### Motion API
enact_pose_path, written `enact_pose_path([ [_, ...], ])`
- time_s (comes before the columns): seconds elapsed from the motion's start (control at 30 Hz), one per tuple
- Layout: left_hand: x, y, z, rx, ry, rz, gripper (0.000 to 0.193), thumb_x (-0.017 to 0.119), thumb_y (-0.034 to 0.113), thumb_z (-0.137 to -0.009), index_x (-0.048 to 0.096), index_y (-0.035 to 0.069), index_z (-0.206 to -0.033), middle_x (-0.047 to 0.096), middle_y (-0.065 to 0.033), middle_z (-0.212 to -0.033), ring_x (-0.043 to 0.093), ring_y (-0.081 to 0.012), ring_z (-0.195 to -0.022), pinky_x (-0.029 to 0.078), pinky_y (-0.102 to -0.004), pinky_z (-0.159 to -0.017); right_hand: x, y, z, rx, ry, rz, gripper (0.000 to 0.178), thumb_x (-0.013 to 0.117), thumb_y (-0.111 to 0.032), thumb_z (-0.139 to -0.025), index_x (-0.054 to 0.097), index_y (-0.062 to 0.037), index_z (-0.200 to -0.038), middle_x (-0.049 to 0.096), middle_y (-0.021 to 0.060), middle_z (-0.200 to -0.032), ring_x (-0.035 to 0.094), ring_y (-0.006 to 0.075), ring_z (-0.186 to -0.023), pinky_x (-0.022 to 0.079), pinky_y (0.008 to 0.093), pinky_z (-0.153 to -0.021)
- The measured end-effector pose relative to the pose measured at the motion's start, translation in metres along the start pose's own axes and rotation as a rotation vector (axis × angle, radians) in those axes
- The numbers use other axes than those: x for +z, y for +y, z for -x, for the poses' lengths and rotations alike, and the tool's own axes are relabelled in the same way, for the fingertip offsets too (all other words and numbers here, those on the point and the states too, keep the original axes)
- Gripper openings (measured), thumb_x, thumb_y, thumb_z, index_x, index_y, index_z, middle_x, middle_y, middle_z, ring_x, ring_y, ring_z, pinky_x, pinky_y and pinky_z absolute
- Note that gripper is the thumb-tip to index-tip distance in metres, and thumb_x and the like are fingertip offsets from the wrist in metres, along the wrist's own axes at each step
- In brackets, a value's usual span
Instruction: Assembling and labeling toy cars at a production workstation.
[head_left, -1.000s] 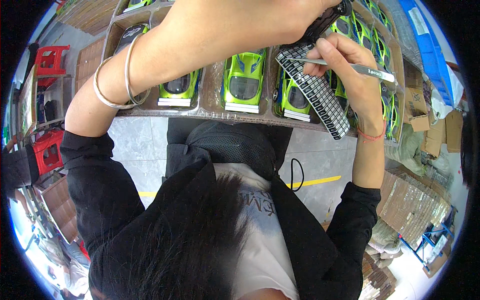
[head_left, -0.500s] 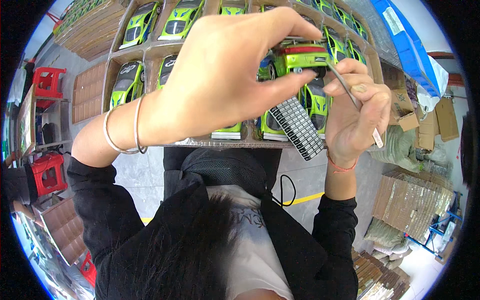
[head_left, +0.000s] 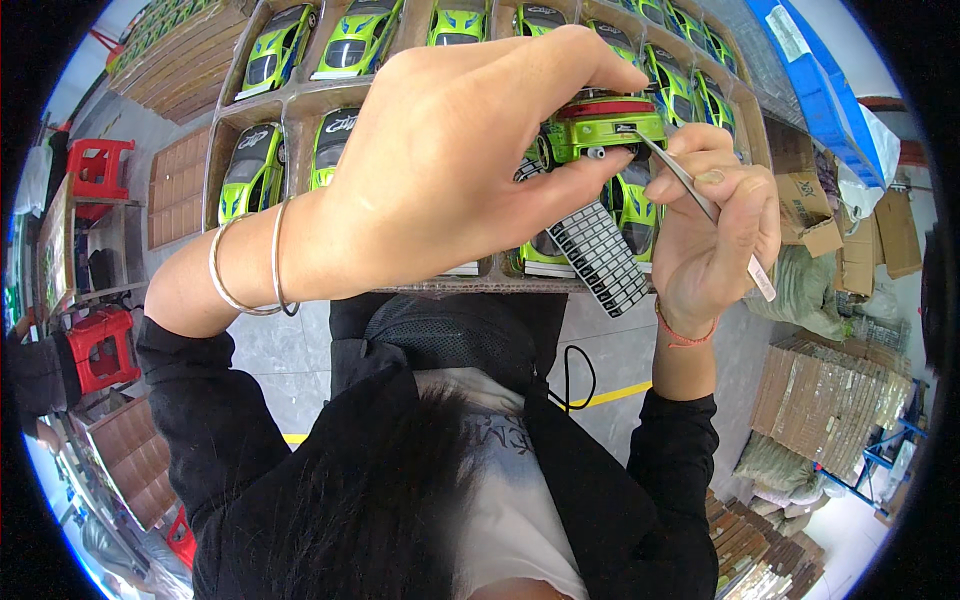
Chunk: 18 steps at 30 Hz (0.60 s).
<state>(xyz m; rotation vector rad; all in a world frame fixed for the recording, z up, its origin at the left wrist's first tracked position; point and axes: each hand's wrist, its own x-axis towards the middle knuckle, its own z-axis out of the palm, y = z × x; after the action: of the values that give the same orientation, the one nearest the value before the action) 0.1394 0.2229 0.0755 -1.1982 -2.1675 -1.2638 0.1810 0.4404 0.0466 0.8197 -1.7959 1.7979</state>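
My left hand [head_left: 460, 160] grips a green toy car [head_left: 590, 130] between thumb and fingers, its rear end with a red strip facing me. Tweezers [head_left: 685, 180] are pinched in my right hand [head_left: 720, 215]. Their tip meets the car's rear, at a small dark plate [head_left: 624, 128]. Below the car, a sheet of small dark rectangular stickers [head_left: 603, 255] slants over the edge of the tray. How it is held up is hidden behind my left hand. A divided tray [head_left: 222, 150] under my hands bears several more green toy cars [head_left: 255, 165].
Stacked trays [head_left: 170, 50] stand at the far left, with red stools [head_left: 98, 165] beyond. A blue bin [head_left: 815, 80] is at the far right, near open cardboard boxes [head_left: 808, 210]. More stacked trays [head_left: 825, 400] are at the right.
The toy car has shifted slightly down and right in my left hand. The tweezers' tip has moved a little left and down across its rear, and the grip on both stays.
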Motion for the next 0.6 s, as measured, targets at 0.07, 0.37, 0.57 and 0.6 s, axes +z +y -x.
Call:
enact_pose_path([
  [0.07,0.0008,-0.0002,0.0002,0.001,0.006,0.003,0.044,0.082,0.001,-0.078,0.067,-0.001,-0.119,0.074,-0.0096,-0.104,0.072,-0.0143,-0.093,0.059,-0.0269,-0.083,-0.0003,-0.0007,-0.0004,0.0,0.0,-0.005,0.031,0.039,-0.022,-0.108,0.056,-0.0004,-0.093,0.069,0.0191,-0.078,0.059,0.0297,-0.102,0.049,0.0582,-0.1],
  [0.37,0.0014,0.0004,0.0014,0.016,-0.002,0.006,0.043,0.081,0.0,-0.078,0.067,0.0,-0.119,0.074,-0.0094,-0.103,0.073,-0.0146,-0.093,0.059,-0.0269,-0.082,-0.0011,-0.0058,-0.0011,0.019,0.0,-0.03,0.029,0.041,-0.019,-0.107,0.056,0.0015,-0.094,0.067,0.0201,-0.08,0.06,0.03,-0.099,0.047,0.0605,-0.101],
  [0.57,0.0041,-0.0008,0.0019,0.039,0.001,0.001,0.044,0.082,0.0,-0.078,0.067,-0.001,-0.119,0.074,-0.0092,-0.103,0.073,-0.0151,-0.093,0.058,-0.0268,-0.083,-0.0014,-0.0079,0.0001,0.073,0.003,-0.073,0.027,0.04,-0.015,-0.106,0.056,0.0033,-0.094,0.065,0.0226,-0.084,0.061,0.0289,-0.096,0.047,0.0628,-0.101],
  [0.6,0.0037,-0.0005,0.0022,0.041,0.005,-0.003,0.044,0.081,0.0,-0.078,0.067,-0.001,-0.119,0.073,-0.0093,-0.104,0.073,-0.0152,-0.093,0.058,-0.0267,-0.083,-0.0016,-0.0076,-0.0009,0.056,-0.012,-0.049,0.027,0.039,-0.014,-0.106,0.056,0.0034,-0.094,0.064,0.0226,-0.084,0.061,0.0285,-0.096,0.047,0.0629,-0.101],
])
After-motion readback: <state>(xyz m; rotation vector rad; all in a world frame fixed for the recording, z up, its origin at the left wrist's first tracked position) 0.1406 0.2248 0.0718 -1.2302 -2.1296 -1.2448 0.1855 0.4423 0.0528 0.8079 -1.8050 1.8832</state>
